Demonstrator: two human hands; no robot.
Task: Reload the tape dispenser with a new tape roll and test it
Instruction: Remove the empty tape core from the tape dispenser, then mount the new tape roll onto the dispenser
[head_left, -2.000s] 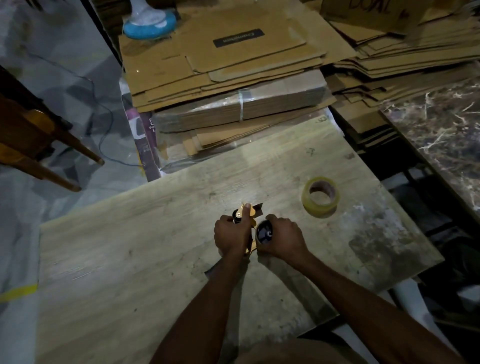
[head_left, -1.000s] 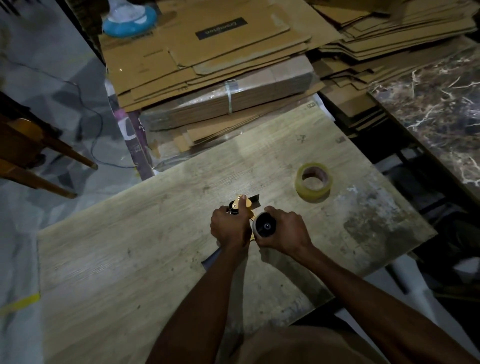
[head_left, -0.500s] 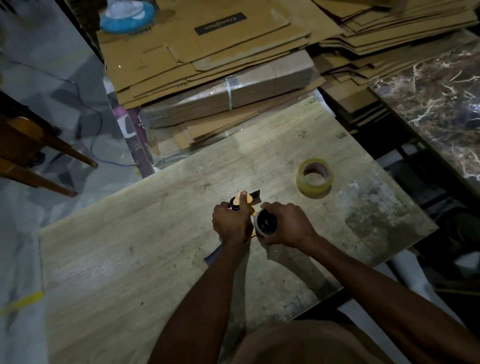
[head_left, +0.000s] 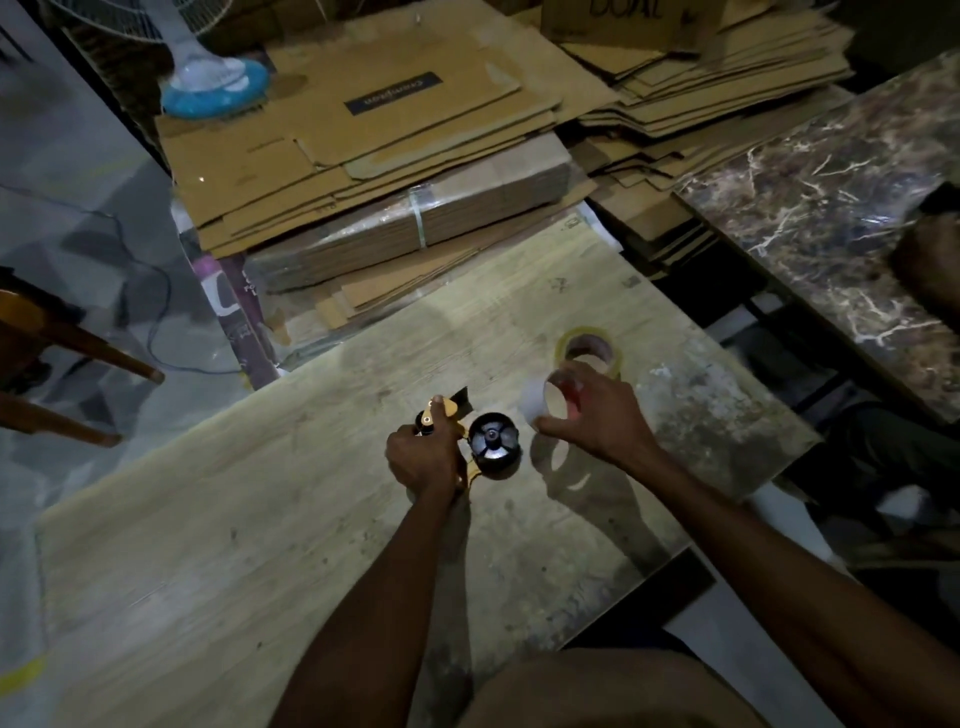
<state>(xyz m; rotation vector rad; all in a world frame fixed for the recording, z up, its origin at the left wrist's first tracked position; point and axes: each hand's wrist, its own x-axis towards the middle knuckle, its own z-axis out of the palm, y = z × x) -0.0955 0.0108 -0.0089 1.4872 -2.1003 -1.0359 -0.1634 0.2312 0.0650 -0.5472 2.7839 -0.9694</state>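
Note:
A yellow and black tape dispenser (head_left: 470, 439) lies on the worn wooden board (head_left: 260, 519), its black spool hub (head_left: 493, 440) bare and facing up. My left hand (head_left: 423, 457) grips the dispenser's frame, thumb on the yellow part. Just right of the hub, my right hand (head_left: 597, 415) holds an empty pale cardboard core (head_left: 543, 402) lifted off the board. A full roll of yellowish clear tape (head_left: 589, 349) lies flat behind that hand, partly hidden by the fingers.
Flattened cardboard boxes (head_left: 389, 156) are stacked behind the board, with a blue fan base (head_left: 215, 88) on them. A dark marble slab (head_left: 831, 197) lies to the right. Wooden chair legs (head_left: 78, 358) and a cable stand on the floor at left.
My right hand has pulled the empty core off the dispenser's hub and moved it right toward the new roll. The hub is now bare. My left hand stays on the dispenser.

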